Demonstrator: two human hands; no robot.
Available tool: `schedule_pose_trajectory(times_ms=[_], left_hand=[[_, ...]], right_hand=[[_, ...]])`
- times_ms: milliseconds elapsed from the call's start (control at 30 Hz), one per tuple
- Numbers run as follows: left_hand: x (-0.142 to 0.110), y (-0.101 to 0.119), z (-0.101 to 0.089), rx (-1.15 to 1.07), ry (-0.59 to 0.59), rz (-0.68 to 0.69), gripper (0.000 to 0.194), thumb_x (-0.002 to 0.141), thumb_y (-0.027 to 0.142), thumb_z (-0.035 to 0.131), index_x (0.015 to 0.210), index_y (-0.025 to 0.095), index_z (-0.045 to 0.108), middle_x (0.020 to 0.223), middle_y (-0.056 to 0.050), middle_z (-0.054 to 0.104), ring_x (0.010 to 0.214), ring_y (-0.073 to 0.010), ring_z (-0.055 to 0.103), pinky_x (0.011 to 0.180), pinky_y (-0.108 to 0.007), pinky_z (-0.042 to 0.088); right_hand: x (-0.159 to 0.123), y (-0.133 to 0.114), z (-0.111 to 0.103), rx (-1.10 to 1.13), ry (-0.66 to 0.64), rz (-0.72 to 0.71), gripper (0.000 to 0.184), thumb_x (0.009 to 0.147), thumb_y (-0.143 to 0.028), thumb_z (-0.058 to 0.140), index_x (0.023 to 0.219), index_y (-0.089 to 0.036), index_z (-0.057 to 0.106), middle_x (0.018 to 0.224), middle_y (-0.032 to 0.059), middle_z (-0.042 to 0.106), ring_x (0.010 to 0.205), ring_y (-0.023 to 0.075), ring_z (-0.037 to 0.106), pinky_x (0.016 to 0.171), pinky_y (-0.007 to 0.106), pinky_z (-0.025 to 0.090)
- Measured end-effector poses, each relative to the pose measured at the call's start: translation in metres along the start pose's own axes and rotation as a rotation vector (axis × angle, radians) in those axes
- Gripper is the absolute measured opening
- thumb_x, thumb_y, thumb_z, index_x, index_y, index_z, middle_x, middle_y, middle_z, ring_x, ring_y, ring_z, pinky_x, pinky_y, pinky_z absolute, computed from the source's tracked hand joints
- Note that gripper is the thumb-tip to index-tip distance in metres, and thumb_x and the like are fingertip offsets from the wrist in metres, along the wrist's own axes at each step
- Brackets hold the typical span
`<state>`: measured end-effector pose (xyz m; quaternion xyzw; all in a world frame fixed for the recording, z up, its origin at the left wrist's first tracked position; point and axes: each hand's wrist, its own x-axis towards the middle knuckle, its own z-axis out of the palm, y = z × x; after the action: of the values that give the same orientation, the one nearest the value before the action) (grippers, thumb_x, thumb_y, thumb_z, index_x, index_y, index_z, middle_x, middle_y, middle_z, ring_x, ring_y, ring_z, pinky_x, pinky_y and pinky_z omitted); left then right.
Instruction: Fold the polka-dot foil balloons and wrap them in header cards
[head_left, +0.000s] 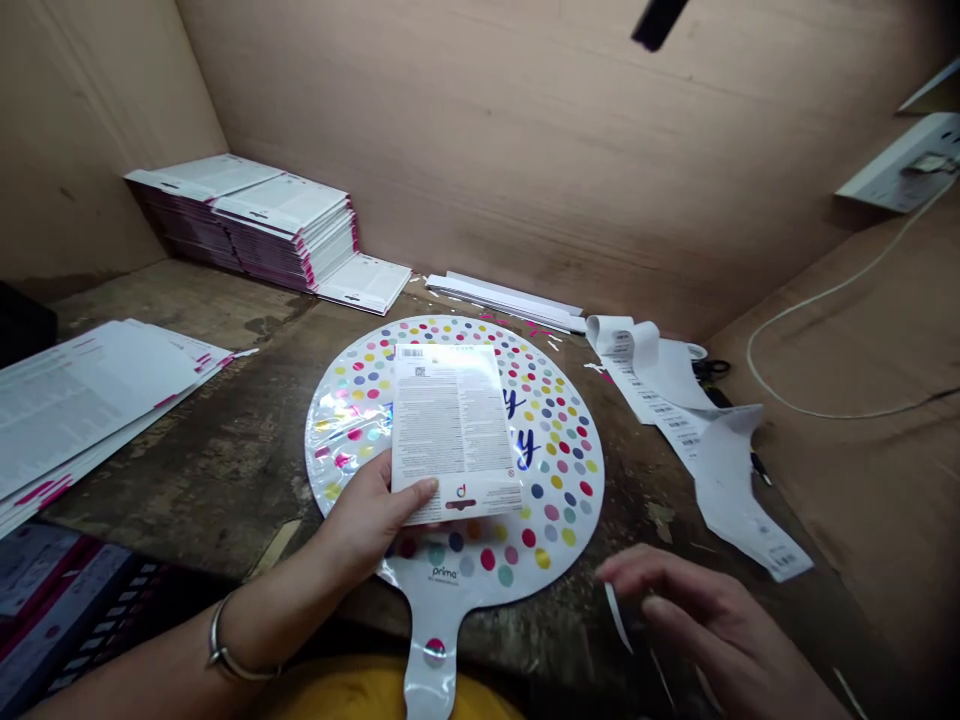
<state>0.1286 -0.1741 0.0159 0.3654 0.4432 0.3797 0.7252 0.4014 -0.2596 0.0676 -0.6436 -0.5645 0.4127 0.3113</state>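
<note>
My left hand (pixel 375 515) grips the lower left corner of a white printed card packet (pixel 454 430), thumb on its face. Fine text, a barcode and a hang hole show on the packet. Beneath it lies a flat white foil balloon (pixel 559 470) with coloured dots and blue lettering, its neck reaching toward me. At the lower right, my right hand (pixel 697 620) is apart from the packet, with thumb and index finger separated. A thin white strip (pixel 619 620) shows by the index fingertip; whether it sticks to the finger is unclear.
Stacked printed cards (pixel 277 215) stand at the back left, with more flat card sheets (pixel 90 400) at left. A curling label strip (pixel 705 450) lies on the right, near black scissors (pixel 712 368). White paper strips (pixel 502 295) and scraps lie by the back wall. A cable (pixel 757 330) hangs at right.
</note>
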Motion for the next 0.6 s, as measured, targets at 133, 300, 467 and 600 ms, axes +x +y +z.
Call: schedule_pose_trajectory(times_ms=[133,300,467,600], left_hand=[[0.007,0.006,0.003,0.157,-0.110,0.073,0.042,0.075,0.037,0.066,0.109,0.014,0.055,0.101,-0.012,0.068,0.086,-0.0279,0.067,0.068,-0.038,0.055],[-0.002,0.014,0.004,1.049,0.050,0.728,0.077,0.066,0.034,0.076,0.133,0.020,0.042,0.134,-0.016,0.049,0.120,-0.0371,0.047,0.096,-0.053,0.043],[0.011,0.025,-0.029,1.617,-0.052,1.280,0.036,0.087,0.018,0.050,0.123,0.018,0.054,0.116,-0.009,0.065,0.100,-0.0257,0.062,0.087,-0.042,0.051],[0.070,0.085,-0.085,1.610,0.157,1.138,0.044,0.089,0.011,0.036,0.131,0.019,0.048,0.131,-0.007,0.054,0.123,-0.0209,0.048,0.108,-0.045,0.032]], right_hand=[[0.023,0.008,0.017,0.220,0.205,0.179,0.045,0.073,-0.049,0.067,0.110,-0.023,0.064,0.081,0.0068,0.069,0.060,0.0188,0.058,0.053,0.029,0.047],[0.058,-0.017,0.088,0.755,-0.003,0.162,0.047,0.075,-0.048,0.066,0.112,-0.019,0.061,0.080,0.0066,0.070,0.064,0.0199,0.063,0.057,0.031,0.049],[0.077,-0.022,0.109,0.659,-0.101,0.085,0.050,0.073,-0.058,0.062,0.099,-0.015,0.067,0.076,0.0076,0.070,0.063,0.0195,0.063,0.058,0.030,0.050],[0.083,-0.005,0.113,0.322,0.143,0.009,0.058,0.073,-0.069,0.052,0.090,-0.016,0.069,0.074,0.0085,0.070,0.062,0.0200,0.065,0.061,0.030,0.053]])
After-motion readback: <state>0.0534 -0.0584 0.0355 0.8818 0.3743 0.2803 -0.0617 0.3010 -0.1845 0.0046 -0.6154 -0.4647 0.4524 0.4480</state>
